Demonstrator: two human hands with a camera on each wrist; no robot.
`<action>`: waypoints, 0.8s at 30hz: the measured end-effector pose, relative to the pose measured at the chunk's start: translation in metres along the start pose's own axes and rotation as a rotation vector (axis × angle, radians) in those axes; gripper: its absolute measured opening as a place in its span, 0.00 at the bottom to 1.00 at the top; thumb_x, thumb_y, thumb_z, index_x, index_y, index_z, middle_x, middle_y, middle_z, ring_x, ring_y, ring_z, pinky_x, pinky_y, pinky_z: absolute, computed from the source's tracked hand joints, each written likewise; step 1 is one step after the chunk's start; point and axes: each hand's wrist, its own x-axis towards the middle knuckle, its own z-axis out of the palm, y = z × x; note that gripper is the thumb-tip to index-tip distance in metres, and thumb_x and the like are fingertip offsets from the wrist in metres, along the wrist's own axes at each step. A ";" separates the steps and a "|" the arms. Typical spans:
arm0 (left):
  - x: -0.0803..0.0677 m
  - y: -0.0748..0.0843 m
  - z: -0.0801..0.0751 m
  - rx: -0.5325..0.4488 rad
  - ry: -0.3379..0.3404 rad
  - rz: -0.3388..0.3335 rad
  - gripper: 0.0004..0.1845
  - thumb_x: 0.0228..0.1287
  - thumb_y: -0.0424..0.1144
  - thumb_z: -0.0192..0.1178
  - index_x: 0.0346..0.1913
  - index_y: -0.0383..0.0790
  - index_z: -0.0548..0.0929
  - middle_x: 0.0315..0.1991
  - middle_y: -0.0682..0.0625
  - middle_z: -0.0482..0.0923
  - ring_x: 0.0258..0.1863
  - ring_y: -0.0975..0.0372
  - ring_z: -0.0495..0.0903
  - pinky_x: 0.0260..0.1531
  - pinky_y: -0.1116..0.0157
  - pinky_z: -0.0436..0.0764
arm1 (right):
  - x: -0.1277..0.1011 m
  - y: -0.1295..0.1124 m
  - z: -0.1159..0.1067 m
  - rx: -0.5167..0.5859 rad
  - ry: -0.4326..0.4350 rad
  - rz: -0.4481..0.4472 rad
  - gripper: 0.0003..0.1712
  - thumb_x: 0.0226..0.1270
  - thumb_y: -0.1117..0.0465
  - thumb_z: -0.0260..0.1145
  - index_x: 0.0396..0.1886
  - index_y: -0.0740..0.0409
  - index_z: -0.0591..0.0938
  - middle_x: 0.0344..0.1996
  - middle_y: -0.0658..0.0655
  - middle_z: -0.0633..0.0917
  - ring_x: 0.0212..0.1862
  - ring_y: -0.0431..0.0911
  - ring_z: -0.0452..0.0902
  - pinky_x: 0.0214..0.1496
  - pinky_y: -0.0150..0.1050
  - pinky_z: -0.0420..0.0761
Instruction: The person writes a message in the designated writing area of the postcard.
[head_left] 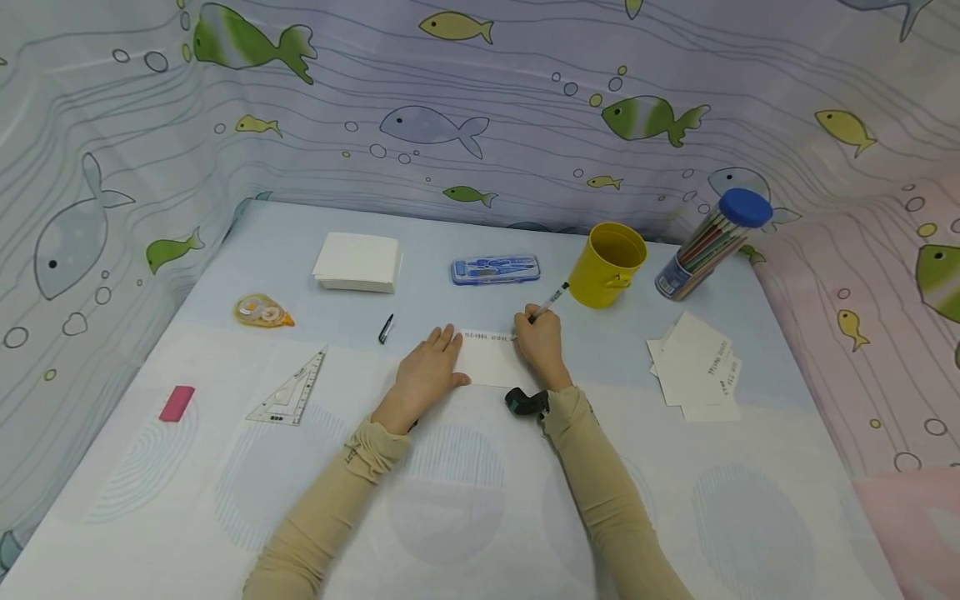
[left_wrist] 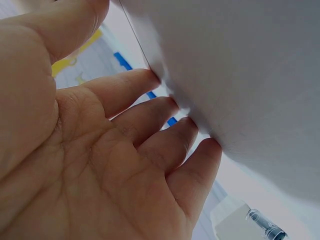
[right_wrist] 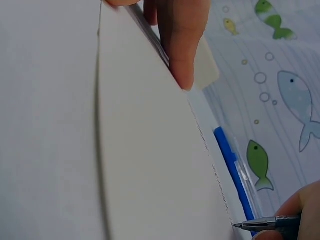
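Both arms reach forward from the bottom of the head view, tan sleeves down to the wrists, forearms converging; the left hand lies flat, palm down, fingers straight and close together, tips pressing down; the thumb is spread off to the side; the right hand sits just beside it, knuckles up, fingers curled in a writing grip; thumb and forefinger pinch tight; a small dark device is strapped at the right wrist; the two hands are near, not touching.
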 end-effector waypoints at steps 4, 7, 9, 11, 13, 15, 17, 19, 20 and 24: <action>-0.001 0.000 0.000 -0.004 0.008 0.002 0.42 0.62 0.53 0.61 0.71 0.30 0.62 0.74 0.35 0.56 0.74 0.45 0.56 0.71 0.50 0.64 | 0.000 -0.001 0.000 -0.013 -0.013 -0.009 0.20 0.60 0.67 0.50 0.10 0.53 0.58 0.09 0.46 0.53 0.15 0.41 0.45 0.18 0.31 0.47; -0.001 0.001 -0.001 -0.011 0.016 0.002 0.42 0.62 0.52 0.62 0.71 0.30 0.63 0.74 0.35 0.57 0.74 0.44 0.57 0.70 0.50 0.64 | 0.000 -0.002 -0.001 -0.040 -0.024 -0.030 0.21 0.60 0.68 0.50 0.09 0.53 0.57 0.09 0.45 0.52 0.16 0.41 0.43 0.18 0.31 0.47; -0.001 0.001 -0.001 -0.016 0.020 0.002 0.42 0.62 0.52 0.62 0.71 0.30 0.63 0.74 0.35 0.57 0.74 0.44 0.57 0.70 0.49 0.64 | 0.001 -0.002 -0.001 -0.059 -0.031 -0.046 0.22 0.60 0.68 0.50 0.09 0.52 0.57 0.09 0.45 0.51 0.16 0.40 0.42 0.19 0.31 0.47; -0.001 0.001 -0.001 -0.016 0.022 0.001 0.41 0.62 0.52 0.62 0.71 0.30 0.63 0.74 0.35 0.57 0.74 0.44 0.57 0.70 0.50 0.64 | 0.001 -0.003 -0.001 -0.056 -0.037 -0.044 0.22 0.60 0.68 0.50 0.09 0.52 0.56 0.10 0.46 0.51 0.16 0.41 0.42 0.19 0.31 0.47; -0.001 0.001 -0.001 -0.017 0.022 -0.002 0.41 0.62 0.52 0.62 0.71 0.30 0.63 0.74 0.35 0.57 0.74 0.44 0.57 0.70 0.50 0.64 | 0.001 -0.003 -0.002 -0.048 -0.042 -0.037 0.22 0.60 0.67 0.50 0.09 0.52 0.56 0.10 0.47 0.51 0.17 0.41 0.42 0.19 0.31 0.47; -0.001 0.001 -0.001 -0.018 0.023 -0.004 0.41 0.62 0.52 0.62 0.71 0.30 0.63 0.74 0.35 0.57 0.74 0.44 0.57 0.70 0.50 0.64 | 0.002 -0.003 -0.002 -0.045 -0.046 -0.030 0.21 0.60 0.67 0.50 0.10 0.52 0.56 0.11 0.47 0.51 0.17 0.41 0.42 0.19 0.32 0.46; -0.001 0.001 -0.001 -0.019 0.023 -0.005 0.41 0.62 0.52 0.62 0.71 0.30 0.63 0.74 0.35 0.57 0.74 0.44 0.57 0.70 0.49 0.64 | 0.002 -0.004 -0.002 -0.042 -0.047 -0.026 0.21 0.59 0.67 0.50 0.10 0.52 0.56 0.11 0.47 0.51 0.17 0.41 0.42 0.19 0.32 0.46; -0.001 0.000 -0.001 -0.018 0.022 -0.005 0.41 0.62 0.52 0.61 0.71 0.30 0.62 0.74 0.35 0.57 0.74 0.44 0.56 0.71 0.49 0.64 | 0.003 -0.004 -0.002 -0.046 -0.048 -0.024 0.21 0.59 0.67 0.50 0.09 0.52 0.56 0.11 0.47 0.51 0.17 0.41 0.42 0.19 0.31 0.46; -0.001 0.000 -0.001 -0.017 0.023 -0.004 0.41 0.62 0.52 0.62 0.71 0.30 0.63 0.74 0.35 0.57 0.74 0.44 0.57 0.70 0.49 0.64 | 0.003 -0.003 -0.002 -0.048 -0.049 -0.023 0.21 0.59 0.67 0.50 0.09 0.52 0.56 0.11 0.47 0.51 0.17 0.41 0.42 0.19 0.31 0.46; 0.000 0.001 0.000 -0.019 0.020 -0.004 0.41 0.62 0.52 0.62 0.71 0.30 0.63 0.74 0.35 0.56 0.74 0.44 0.56 0.71 0.49 0.64 | 0.003 -0.002 -0.002 -0.056 -0.046 -0.016 0.21 0.60 0.67 0.50 0.10 0.52 0.55 0.12 0.47 0.50 0.17 0.41 0.42 0.19 0.31 0.46</action>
